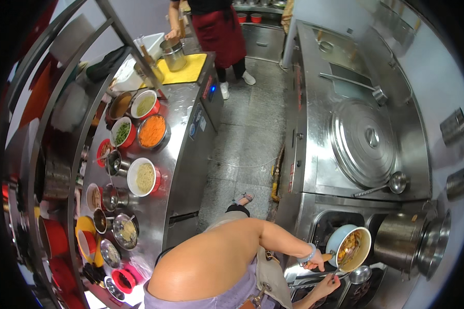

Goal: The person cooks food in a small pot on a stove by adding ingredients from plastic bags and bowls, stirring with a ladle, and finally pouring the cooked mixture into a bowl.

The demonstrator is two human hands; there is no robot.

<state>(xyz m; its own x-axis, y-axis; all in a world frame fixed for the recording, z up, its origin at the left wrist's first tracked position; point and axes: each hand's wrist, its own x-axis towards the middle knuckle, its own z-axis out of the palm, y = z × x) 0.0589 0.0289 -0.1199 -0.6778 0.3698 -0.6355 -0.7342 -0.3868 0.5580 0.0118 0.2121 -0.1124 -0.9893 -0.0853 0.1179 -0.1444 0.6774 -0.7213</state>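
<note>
At the lower right, a light blue saucepan (pixel 334 235) with a cream inside stands tilted over the stove. Chunky food in brown sauce (pixel 349 247) lies in it. My left hand (pixel 314 260), below a pale bracelet, is closed round the pan's wooden handle (pixel 326 257). My right hand (pixel 328 285) pinches the handle of a metal utensil (pixel 335 272) that reaches over the rim into the food; its far end is partly hidden there. A steel ladle (pixel 360 275) lies just beside my right hand.
A tall steel pot (pixel 396 241) stands right of the pan. Beyond is a large round lid (pixel 365 143) with another ladle (pixel 397 182). The steel counter (pixel 178 116) at left holds several ingredient bowls. A co-worker in a red apron (pixel 220 36) stands at the aisle's far end, holding a steel pot (pixel 174 56).
</note>
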